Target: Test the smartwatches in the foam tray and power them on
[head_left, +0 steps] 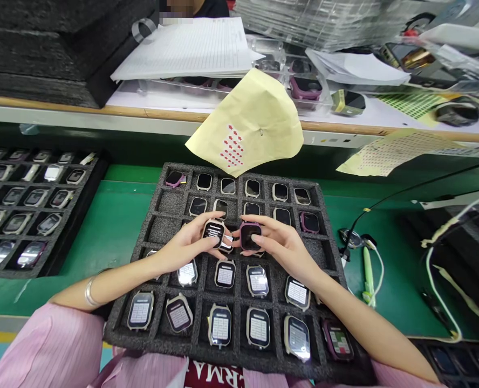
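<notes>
Over the middle of a black foam tray (152, 229) I hold two smartwatch bodies without straps. My left hand (194, 237) is closed on a light-framed smartwatch (213, 230), its lit screen showing lines of white text, with the thumb on the glass. Closed on a purple smartwatch (249, 236) is my right hand (278, 242), thumb lying on the dark screen. Beneath my hands, several more watches sit in the tray's compartments. Those in the near rows, such as one light-framed watch (219, 325), have lit screens; the far-row ones, like this watch (280, 192), are dark.
A second foam tray of watches (29, 199) lies at the left. Yellow paper (251, 124) with red arrow stickers hangs off the shelf edge above my tray. Cables (379, 269) and a green stick-like item (368, 275) lie at the right. Black foam blocks (41, 59) stand on the shelf.
</notes>
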